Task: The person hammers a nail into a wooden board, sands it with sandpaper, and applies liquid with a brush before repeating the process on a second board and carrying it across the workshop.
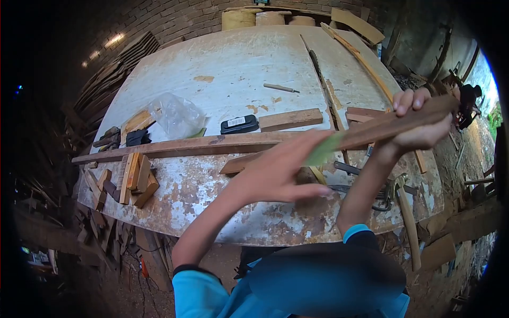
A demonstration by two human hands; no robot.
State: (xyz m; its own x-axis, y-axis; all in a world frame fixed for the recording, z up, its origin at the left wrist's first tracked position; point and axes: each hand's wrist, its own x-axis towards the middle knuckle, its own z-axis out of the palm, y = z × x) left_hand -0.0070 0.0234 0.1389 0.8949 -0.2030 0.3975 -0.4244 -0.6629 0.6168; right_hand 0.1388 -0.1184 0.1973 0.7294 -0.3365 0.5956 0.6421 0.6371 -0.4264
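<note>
A dark brown wooden piece (397,124) is raised above the right side of the worktable (244,58), with my right hand (424,124) wrapped round its far end. My left hand (281,167) is at the other end, fingers extended and thumb apart, beside a blurred green patch (324,150) whose nature I cannot make out. Below my left hand, a brown board (233,165) shows partly. A long wooden beam (185,147) lies across the table behind it.
Small wood blocks (137,177) stand at the left, near a clear plastic bag (177,115). Behind the beam are a black case (238,124), a wood block (291,120) and a chisel-like tool (281,88). A hammer (408,222) overhangs the right front edge.
</note>
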